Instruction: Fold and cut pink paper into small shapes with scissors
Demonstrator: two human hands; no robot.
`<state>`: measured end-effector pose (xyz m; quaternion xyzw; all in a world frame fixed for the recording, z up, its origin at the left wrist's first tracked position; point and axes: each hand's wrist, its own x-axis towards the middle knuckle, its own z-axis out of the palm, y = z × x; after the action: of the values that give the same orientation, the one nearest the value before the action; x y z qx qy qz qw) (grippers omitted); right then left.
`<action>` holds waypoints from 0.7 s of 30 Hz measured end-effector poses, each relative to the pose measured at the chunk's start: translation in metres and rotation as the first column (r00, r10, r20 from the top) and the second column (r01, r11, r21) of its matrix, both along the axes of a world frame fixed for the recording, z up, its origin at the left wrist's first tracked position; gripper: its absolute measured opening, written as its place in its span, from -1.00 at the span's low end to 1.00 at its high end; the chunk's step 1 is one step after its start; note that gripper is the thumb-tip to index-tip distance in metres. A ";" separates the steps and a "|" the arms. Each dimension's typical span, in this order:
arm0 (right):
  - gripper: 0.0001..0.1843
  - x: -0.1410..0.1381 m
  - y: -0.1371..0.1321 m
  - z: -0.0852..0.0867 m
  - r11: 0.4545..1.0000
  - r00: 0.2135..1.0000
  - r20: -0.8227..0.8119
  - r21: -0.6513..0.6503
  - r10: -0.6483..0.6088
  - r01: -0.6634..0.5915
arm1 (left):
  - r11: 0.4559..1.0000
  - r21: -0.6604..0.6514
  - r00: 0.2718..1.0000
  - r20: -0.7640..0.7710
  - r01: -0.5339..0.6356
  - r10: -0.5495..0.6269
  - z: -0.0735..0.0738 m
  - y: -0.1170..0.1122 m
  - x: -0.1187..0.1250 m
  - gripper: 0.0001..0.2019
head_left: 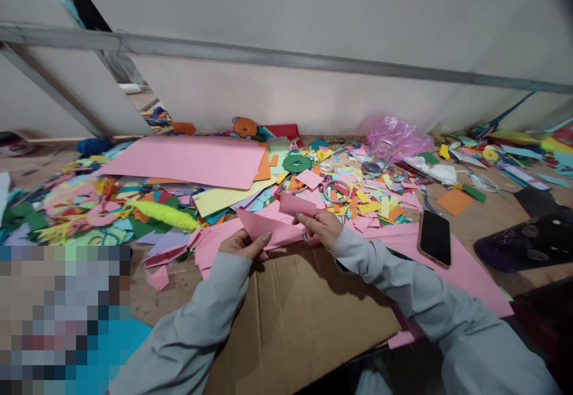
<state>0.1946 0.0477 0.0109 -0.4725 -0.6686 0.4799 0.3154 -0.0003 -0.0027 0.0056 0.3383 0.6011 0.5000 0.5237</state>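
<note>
Both my hands hold one folded piece of pink paper (273,223) above a sheet of brown cardboard (295,317). My left hand (244,244) pinches the paper's lower left part, fingers closed on it. My right hand (321,225) grips the right side, where a flap of the paper stands up. Grey sleeves cover both my arms.
A large pink sheet (188,159) lies at the back left. Several coloured paper scraps (358,195) and tape rolls (336,191) litter the middle. A black phone (434,237) rests on another pink sheet at the right. A pink plastic bag (396,135) sits by the wall.
</note>
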 end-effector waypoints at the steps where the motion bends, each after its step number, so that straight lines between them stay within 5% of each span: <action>1: -0.55 0.003 0.004 0.001 0.997 0.996 0.089 0.081 -0.010 0.003 | 1.000 0.010 1.000 0.004 -0.006 0.006 -0.001 0.001 -0.001 -0.58; 5: -0.66 0.014 0.018 0.005 0.919 0.946 0.310 0.391 -0.091 -0.039 | 0.994 0.085 0.995 0.082 -0.062 0.055 -0.012 0.007 -0.009 -0.55; 9: -0.57 0.015 0.014 0.013 0.781 0.948 0.263 0.624 -0.182 -0.023 | 0.968 0.229 0.994 0.076 -0.099 0.083 -0.027 0.015 -0.015 -0.54; 14: -0.47 -0.004 -0.012 0.019 0.895 0.976 -0.009 0.401 0.220 -0.198 | 0.836 0.527 0.935 -0.350 0.152 0.051 -0.036 0.011 -0.015 -0.68; 17: -0.62 -0.011 -0.018 0.017 0.895 0.959 -0.087 0.391 0.269 -0.215 | 0.747 0.581 0.865 -0.502 0.323 0.016 -0.034 0.006 -0.010 -0.66; 21: -0.79 -0.006 -0.014 0.016 0.918 0.971 -0.112 0.364 0.211 -0.158 | 0.855 0.464 0.919 -0.394 0.233 -0.037 -0.021 0.002 -0.005 -0.62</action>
<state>0.1891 0.0338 0.0270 -0.3061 -0.7599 0.4138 0.3971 -0.0055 -0.0011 -0.0153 0.5929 0.5123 0.5269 0.3292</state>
